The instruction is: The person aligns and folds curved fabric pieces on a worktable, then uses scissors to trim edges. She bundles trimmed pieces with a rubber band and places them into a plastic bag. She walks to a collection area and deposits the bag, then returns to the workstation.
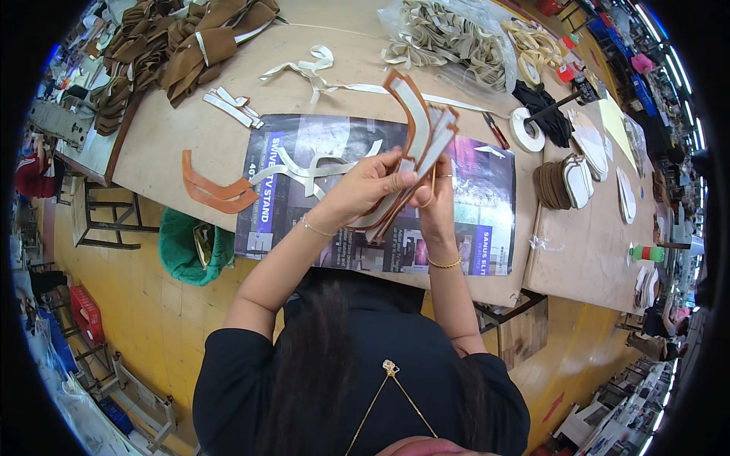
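Note:
Both hands are raised over a printed cardboard sheet [304, 243] at the table's front edge. My left hand [372, 182] pinches a bundle of curved brown strips with white backing [414, 114], thumb laid across them. My right hand [435, 205] is closed around the bundle's other side, some of its fingers hidden behind the strips. The strips fan out above and below the hands. Left of them, curved orange-brown strips [217, 186] lie partly on the sheet, beside crumpled white tape [312, 169].
Brown cut pieces [190, 57] pile up far left. Pale strips in a plastic bag [464, 53] lie at the back. Snips [496, 131], a white tape roll [526, 129] and stacked oval pieces [563, 182] sit right. A green-lined bin [186, 247] stands below the left edge.

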The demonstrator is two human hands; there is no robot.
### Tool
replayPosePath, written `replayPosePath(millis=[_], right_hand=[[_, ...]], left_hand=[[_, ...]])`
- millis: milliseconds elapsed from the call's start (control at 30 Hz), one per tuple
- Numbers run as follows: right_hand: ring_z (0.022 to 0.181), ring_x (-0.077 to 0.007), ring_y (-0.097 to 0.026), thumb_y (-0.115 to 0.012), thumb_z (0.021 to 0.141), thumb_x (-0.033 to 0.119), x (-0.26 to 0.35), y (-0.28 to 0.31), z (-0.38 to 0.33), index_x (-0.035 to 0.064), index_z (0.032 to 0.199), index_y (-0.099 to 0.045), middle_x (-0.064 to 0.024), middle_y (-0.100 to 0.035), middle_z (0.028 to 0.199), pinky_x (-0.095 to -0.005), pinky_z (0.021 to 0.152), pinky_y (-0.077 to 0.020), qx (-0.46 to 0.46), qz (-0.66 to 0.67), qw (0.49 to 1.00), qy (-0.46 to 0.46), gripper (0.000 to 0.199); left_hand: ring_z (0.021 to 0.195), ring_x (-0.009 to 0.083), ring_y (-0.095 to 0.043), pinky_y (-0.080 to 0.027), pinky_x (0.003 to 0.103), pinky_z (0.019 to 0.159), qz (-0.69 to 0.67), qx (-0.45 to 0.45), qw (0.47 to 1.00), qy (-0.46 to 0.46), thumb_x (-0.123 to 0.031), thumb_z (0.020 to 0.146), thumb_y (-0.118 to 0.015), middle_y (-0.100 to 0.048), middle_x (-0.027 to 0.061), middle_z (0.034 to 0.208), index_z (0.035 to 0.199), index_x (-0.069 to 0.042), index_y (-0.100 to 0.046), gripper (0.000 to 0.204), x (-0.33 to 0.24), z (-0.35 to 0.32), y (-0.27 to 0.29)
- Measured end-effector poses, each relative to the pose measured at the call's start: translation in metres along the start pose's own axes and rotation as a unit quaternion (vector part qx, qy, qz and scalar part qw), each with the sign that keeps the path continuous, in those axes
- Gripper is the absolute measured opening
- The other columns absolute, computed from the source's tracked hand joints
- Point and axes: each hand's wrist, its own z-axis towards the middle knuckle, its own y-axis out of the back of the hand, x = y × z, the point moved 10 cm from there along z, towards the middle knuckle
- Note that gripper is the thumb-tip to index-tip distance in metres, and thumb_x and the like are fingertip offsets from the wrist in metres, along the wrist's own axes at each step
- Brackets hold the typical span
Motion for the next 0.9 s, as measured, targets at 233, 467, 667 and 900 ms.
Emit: replayPosePath(millis=[233, 467, 667, 900], right_hand=[[0.107, -0.0288, -0.063, -0.086, 0.062, 0.044, 0.067, -0.052, 0.013, 0.0110, 0.134, -0.051, -0.0116, -0.057, 0.127, -0.0460, 0.098, -0.0456, 0.243, -0.169, 0.955, 0.013, 0.086], [0.091, -0.0161, -0.067, -0.081, 0.064, 0.044, 0.106, -0.123, -0.045, 0.0118, 0.112, -0.070, -0.0022, -0.073, 0.097, -0.0424, 0.100, -0.0344, 0.476, -0.404, 0.773, 0.114, 0.058], [0.079, -0.0234, -0.064, -0.070, 0.079, 0.009, 0.092, -0.072, -0.025, 0.0100, 0.103, -0.071, -0.0060, -0.070, 0.084, -0.0330, 0.082, -0.0421, 0.253, -0.454, 0.854, 0.012, 0.025], [0.085, -0.0276, -0.060, -0.064, 0.081, 0.005, 0.090, -0.089, -0.034, 0.0061, 0.094, -0.066, -0.0102, -0.064, 0.086, -0.0375, 0.086, -0.0415, 0.300, -0.434, 0.843, 0.102, 0.013]], left_hand=[[0.063, 0.0084, -0.060, -0.050, 0.021, 0.058, 0.225, 0.220, 0.897, 0.309, -0.022, 0.094, -0.063, -0.066, 0.0064, 0.085, 0.102, 0.001, -0.060, 0.025, 0.055, -0.046, -0.006], [0.069, 0.0160, -0.068, -0.057, 0.027, 0.058, -0.044, -0.001, 0.970, 0.239, -0.013, 0.086, -0.072, -0.068, 0.0132, 0.090, 0.112, 0.002, -0.054, 0.035, 0.034, -0.031, 0.033], [0.081, 0.0168, -0.068, -0.058, 0.028, 0.067, -0.076, -0.008, 0.989, 0.125, -0.005, 0.088, -0.067, -0.066, 0.0126, 0.100, 0.122, 0.004, -0.052, 0.038, 0.011, -0.023, 0.015], [0.075, 0.0134, -0.065, -0.056, 0.026, 0.068, -0.055, -0.035, 0.990, 0.124, -0.008, 0.087, -0.069, -0.063, 0.0079, 0.089, 0.117, 0.006, -0.056, 0.035, 0.000, -0.023, 0.033]])
